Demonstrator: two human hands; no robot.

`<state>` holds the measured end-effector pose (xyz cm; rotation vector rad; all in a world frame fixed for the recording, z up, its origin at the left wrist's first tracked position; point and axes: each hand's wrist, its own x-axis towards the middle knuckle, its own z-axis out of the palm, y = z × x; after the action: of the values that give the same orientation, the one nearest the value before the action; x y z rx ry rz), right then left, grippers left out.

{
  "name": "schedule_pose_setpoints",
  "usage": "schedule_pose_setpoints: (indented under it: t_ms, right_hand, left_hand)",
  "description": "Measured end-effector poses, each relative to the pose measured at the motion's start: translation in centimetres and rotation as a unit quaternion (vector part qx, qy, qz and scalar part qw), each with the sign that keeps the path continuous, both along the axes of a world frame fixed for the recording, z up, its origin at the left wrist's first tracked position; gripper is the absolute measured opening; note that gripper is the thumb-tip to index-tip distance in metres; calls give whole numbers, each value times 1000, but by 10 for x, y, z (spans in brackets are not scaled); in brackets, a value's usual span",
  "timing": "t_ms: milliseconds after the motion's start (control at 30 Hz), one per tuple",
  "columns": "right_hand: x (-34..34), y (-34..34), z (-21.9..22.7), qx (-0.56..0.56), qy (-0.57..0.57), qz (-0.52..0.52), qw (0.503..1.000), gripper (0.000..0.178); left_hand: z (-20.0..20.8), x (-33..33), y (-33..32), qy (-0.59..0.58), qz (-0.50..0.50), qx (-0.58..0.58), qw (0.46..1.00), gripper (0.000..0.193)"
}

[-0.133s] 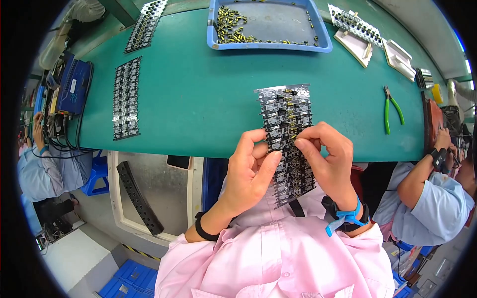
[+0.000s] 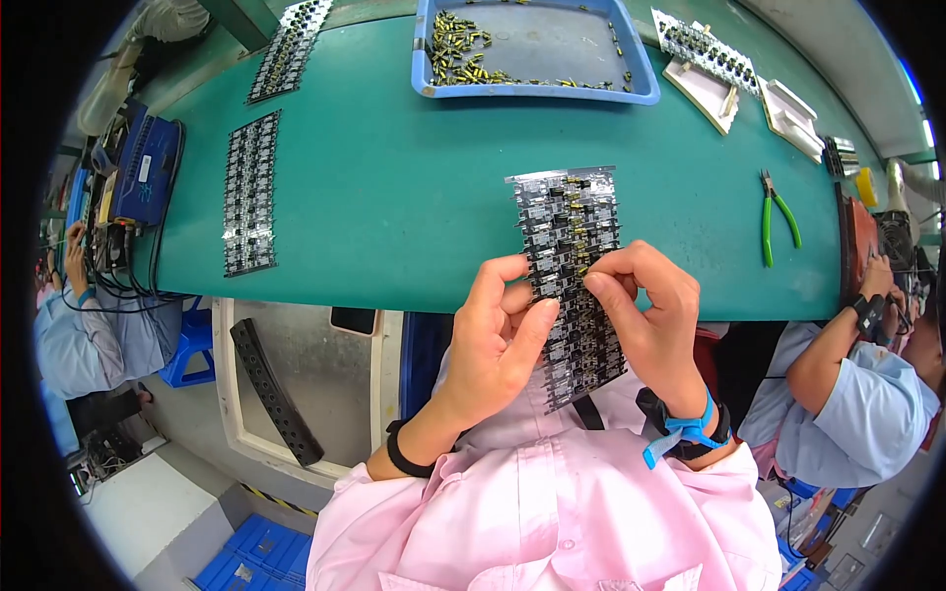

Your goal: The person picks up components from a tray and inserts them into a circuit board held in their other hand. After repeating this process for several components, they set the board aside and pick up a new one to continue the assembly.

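In front of my chest I hold up a panel of circuit boards (image 2: pixel 576 340), tilted, with dark and yellow parts in rows down its middle. My left hand (image 2: pixel 498 340) grips its left edge between thumb and fingers. On the panel's right side my right hand (image 2: pixel 645 295) is pinched, thumb and index finger against the row of parts. Whatever sits between those fingertips is too small to make out, though a yellowish part shows right beside them. Yellow and black cylindrical components (image 2: pixel 458 49) lie heaped in a blue tray (image 2: pixel 537 94) at the far side of the table.
On the green table (image 2: pixel 365 197) lie another board panel (image 2: pixel 251 192) at left and one farther back (image 2: pixel 289 49). Green-handled cutters (image 2: pixel 770 222) rest at right, below a panel (image 2: pixel 705 49) on white supports. A blue device (image 2: pixel 148 172) stands far left. Co-workers sit on both sides.
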<state>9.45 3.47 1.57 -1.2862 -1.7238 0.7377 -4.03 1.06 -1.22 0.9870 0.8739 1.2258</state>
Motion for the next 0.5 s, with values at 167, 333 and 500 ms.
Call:
schedule_pose_setpoints:
  t_ms: [167,333,500]
  right_hand:
    - [-1,0,0,15,-15,-1,1000,6]
    - [-1,0,0,28,-30,14,999,6]
    - [-3,-1,0,36,-32,12,999,7]
  left_hand:
    - [-1,-1,0,-1,-1,3,1000,26]
    - [-3,-2,0,-5,2,12,1000,26]
    - [-3,-1,-1,-3,8,24,1000,26]
